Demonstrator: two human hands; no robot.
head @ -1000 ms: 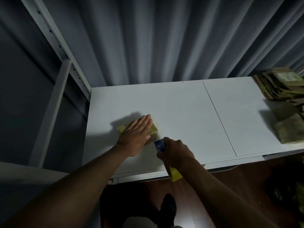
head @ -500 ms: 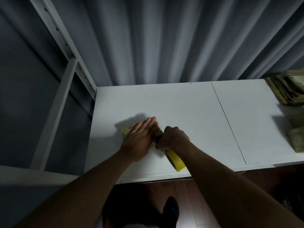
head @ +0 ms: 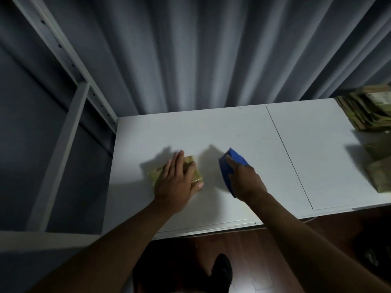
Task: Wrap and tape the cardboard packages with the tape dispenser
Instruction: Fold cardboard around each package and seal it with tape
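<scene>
— Hands first: what has each got?
— Left hand lies flat, fingers straight, pressing the cardboard package onto the white table. Right hand curls round the blue tape dispenser, just beside the package, not touching it.
— Farther off?
— More cardboard packages, a stack, at the table's far right edge, grey curtain behind.
</scene>
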